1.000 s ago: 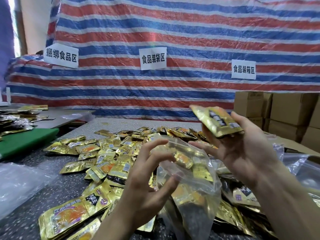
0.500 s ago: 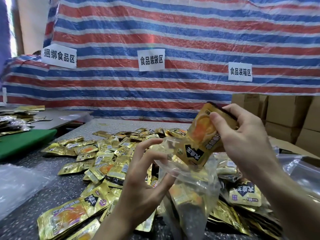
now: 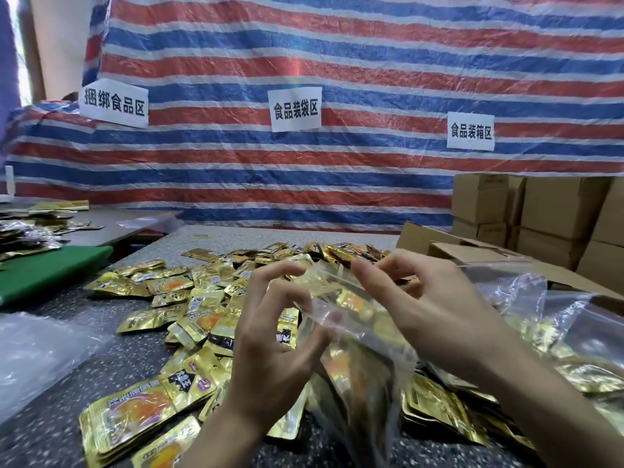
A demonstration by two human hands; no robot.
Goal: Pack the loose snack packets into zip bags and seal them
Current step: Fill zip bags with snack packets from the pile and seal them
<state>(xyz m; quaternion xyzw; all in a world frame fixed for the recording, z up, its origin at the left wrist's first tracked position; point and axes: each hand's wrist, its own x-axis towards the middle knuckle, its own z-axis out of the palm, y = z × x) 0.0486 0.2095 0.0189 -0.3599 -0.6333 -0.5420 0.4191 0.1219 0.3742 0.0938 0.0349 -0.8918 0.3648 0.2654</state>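
While the left hand (image 3: 270,336) grips the zip bag (image 3: 358,359) at its near-left side, thumb pressed to the film, I see the right hand (image 3: 429,309) pinching the bag's top edge. Bag hangs above the table (image 3: 50,434), part-filled (count unreadable). Loose snack packets (image 3: 202,298) lie heaped beneath and left of it.

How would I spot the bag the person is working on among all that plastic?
Start at the grey speckled table strewn with gold foil snack packets. Near its front middle, the left hand and right hand pinch a clear plastic zip bag. Unlike the clear plastic sheet lying nearby, it is held up, gold packets inside.
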